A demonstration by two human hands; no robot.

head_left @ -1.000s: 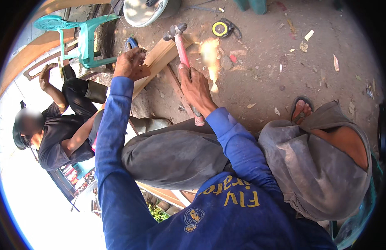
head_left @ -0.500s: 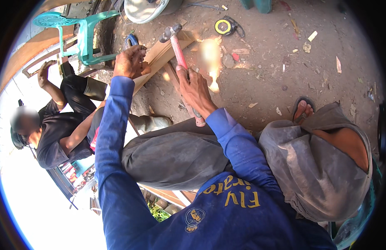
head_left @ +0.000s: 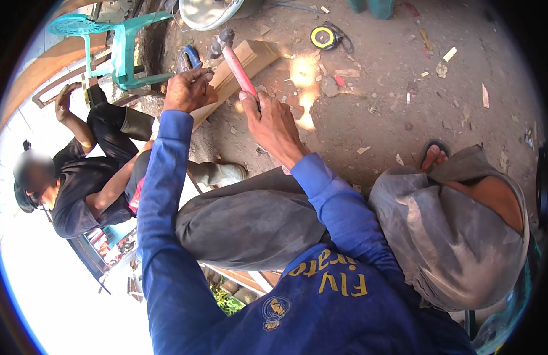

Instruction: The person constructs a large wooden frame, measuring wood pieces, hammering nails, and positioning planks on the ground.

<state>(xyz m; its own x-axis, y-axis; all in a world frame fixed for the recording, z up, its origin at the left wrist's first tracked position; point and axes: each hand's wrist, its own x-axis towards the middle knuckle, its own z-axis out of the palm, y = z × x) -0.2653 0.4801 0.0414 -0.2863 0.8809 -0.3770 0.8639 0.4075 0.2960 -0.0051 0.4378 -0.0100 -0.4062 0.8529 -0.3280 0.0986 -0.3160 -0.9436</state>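
Right hand: the right hand [head_left: 274,121] is clenched round the pink handle of a claw hammer [head_left: 235,62], whose metal head now hangs just above the far end of the wooden plank [head_left: 238,71].
Left hand: the left hand [head_left: 188,89] is closed on the near edge of that plank, fingers [head_left: 197,74] curled over the wood; whether they pinch a nail cannot be told.
What changed: half a second ago the hammer head stood higher and left of the fingers; it has swung down toward the wood, so a blow appears to be landing or just landed.
Plank: it lies on the dirt ground [head_left: 404,83], running from under the left fingers away beyond the hammer.
Beyond the fingers: a yellow tape measure [head_left: 324,37] lies on the ground, well apart.
Left of the fingers: a seated person [head_left: 84,177] beside a green plastic chair [head_left: 123,41].
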